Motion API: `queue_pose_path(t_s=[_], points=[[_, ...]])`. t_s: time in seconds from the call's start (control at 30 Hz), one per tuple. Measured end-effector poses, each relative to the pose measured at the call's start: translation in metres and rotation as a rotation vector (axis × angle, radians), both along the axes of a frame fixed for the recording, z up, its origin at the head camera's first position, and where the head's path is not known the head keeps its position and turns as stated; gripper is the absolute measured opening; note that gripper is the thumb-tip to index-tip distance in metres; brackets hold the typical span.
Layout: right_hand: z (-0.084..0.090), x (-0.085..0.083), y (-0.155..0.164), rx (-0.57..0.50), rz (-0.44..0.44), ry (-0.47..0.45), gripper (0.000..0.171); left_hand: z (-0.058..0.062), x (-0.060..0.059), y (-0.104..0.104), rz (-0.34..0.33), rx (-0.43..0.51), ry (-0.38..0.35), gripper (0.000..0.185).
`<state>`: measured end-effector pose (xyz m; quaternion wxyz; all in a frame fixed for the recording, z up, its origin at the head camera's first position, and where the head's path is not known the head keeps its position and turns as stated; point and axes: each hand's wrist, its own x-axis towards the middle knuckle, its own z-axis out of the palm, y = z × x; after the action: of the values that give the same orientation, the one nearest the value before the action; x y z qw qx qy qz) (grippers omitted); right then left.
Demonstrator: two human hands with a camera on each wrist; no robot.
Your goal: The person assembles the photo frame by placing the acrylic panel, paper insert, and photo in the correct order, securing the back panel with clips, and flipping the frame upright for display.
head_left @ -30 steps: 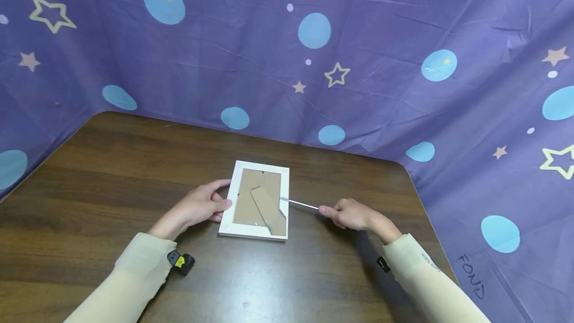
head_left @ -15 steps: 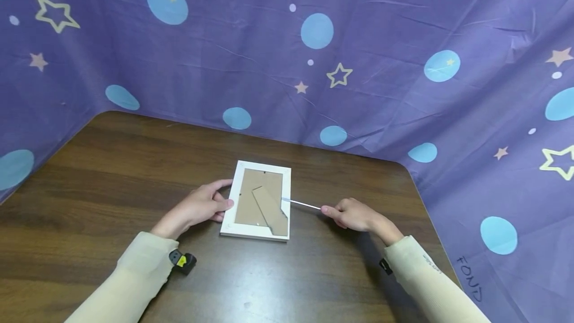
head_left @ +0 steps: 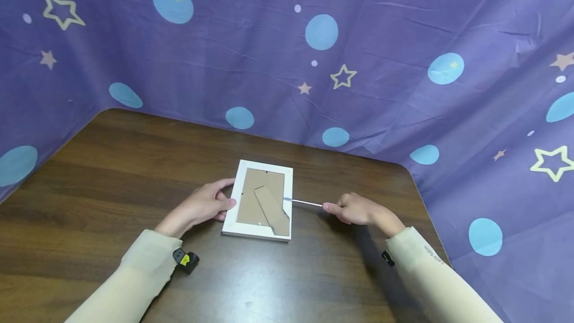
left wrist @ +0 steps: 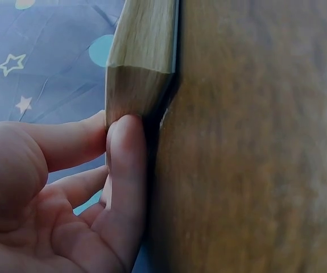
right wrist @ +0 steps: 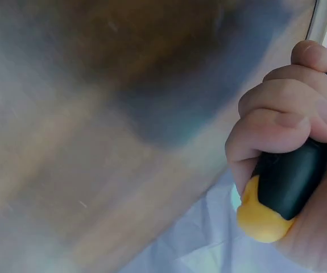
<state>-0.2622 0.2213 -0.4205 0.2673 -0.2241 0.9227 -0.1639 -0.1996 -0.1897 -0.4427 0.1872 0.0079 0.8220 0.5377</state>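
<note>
A white picture frame lies back side up, its brown backing board and slanted stand leg showing. My left hand grips its left edge, thumb on the upper face. From close by, the left wrist view has the fingers against the frame's wooden side. My right hand holds a screwdriver, its metal shaft pointing left and its tip at the inner right edge of the frame. The fingers wrap round the black and yellow handle in the right wrist view.
Under the frame is a dark brown wooden table with rounded far corners. A purple curtain with stars and blue dots hangs round its back and sides. Light glares off the near tabletop.
The head view has turned slightly, shifting the scene a little right. My right hand sits slightly higher and the screwdriver shaft lies flatter. Its tip stays at the frame's inner edge.
</note>
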Motion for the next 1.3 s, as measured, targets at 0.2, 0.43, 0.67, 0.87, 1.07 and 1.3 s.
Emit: queue_pose_path(t_s=[0.2,0.43,0.67,0.87,1.07,1.3], points=[[0.021,-0.008,-0.009,0.149,0.034,0.058,0.068,0.0,-0.001,0.0,-0.006,-0.012,0.016,0.07],[0.048,-0.015,-0.026,0.324,0.092,0.143,0.064,0.0,0.0,0.0,-0.005,-0.012,0.021,0.07],[0.071,-0.017,-0.045,0.459,0.144,0.235,0.059,0.002,0.002,-0.001,-0.011,-0.017,0.033,0.071],[0.091,-0.013,-0.062,0.545,0.164,0.307,0.055,0.002,0.001,-0.001,-0.013,-0.016,0.034,0.07],[0.106,-0.008,-0.082,0.6,0.19,0.416,0.051,0.0,0.0,-0.001,-0.002,-0.025,0.021,0.07],[0.119,-0.005,-0.108,0.724,0.233,0.455,0.051,-0.001,-0.001,0.0,-0.01,-0.036,0.027,0.07]])
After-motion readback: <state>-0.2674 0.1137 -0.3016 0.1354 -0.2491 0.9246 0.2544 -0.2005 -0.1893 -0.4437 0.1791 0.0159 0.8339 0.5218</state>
